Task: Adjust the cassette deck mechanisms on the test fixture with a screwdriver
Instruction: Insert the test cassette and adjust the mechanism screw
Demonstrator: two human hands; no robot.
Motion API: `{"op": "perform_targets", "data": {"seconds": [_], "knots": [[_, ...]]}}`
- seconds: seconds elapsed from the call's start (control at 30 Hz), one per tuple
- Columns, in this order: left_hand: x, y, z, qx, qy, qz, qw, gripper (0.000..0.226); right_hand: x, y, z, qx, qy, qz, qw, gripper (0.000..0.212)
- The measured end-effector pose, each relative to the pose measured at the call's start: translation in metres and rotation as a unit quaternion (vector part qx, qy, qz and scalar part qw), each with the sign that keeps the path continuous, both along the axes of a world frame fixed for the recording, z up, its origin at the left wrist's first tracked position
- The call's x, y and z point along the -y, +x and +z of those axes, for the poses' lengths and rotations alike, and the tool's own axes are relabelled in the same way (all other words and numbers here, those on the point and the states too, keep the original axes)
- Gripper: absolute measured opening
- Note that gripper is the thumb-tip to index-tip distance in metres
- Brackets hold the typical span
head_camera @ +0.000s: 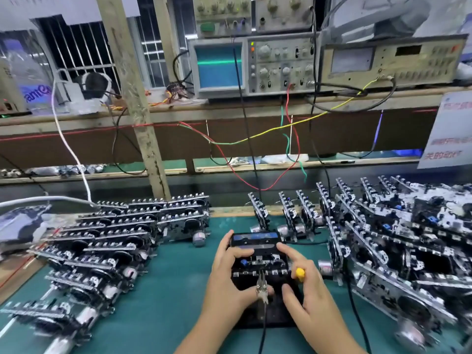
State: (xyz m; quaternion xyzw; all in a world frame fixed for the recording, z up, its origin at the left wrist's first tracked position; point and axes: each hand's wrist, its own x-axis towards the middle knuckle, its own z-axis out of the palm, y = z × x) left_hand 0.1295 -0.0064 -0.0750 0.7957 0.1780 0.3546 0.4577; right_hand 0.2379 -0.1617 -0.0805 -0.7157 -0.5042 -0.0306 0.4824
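Observation:
A cassette deck mechanism (260,261) with a dark cassette (255,238) in it sits on a black test fixture (270,312) at the middle of the green mat. My left hand (227,279) grips the mechanism's left side, thumb near a metal clip (261,290) on a cable at its front edge. My right hand (304,290) holds a yellow-handled screwdriver (300,274) in the palm while its index finger and thumb rest on the mechanism's right side. The screwdriver's tip is hidden.
Several mechanisms lie stacked in rows at left (107,244) and piled at right (398,238). An oscilloscope (219,65) and other instruments stand on the shelf behind. Red, green and yellow wires (255,136) hang down from it. A wooden post (143,111) rises left of centre.

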Motion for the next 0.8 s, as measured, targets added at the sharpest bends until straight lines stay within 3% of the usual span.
{"op": "perform_targets", "data": {"seconds": [0.3, 0.5, 0.63, 0.7, 0.8], "knots": [[-0.002, -0.007, -0.003, -0.021, 0.025, -0.016, 0.999, 0.074, 0.000, -0.002, 0.001, -0.027, 0.018, -0.008, 0.999, 0.058], [0.004, -0.020, 0.004, -0.087, 0.058, -0.034, 0.994, 0.081, -0.002, 0.000, 0.000, -0.019, 0.031, -0.012, 0.999, 0.059], [0.010, -0.035, 0.008, -0.117, 0.160, -0.038, 0.979, 0.086, -0.003, 0.002, -0.002, -0.019, 0.047, -0.010, 0.999, 0.066], [0.014, -0.043, 0.010, -0.097, 0.229, -0.019, 0.968, 0.080, -0.004, 0.003, -0.003, -0.030, 0.054, -0.003, 0.998, 0.067], [0.020, -0.048, 0.014, 0.001, 0.270, 0.018, 0.963, 0.051, -0.005, 0.005, -0.007, -0.044, 0.054, -0.008, 0.998, 0.061]]}}
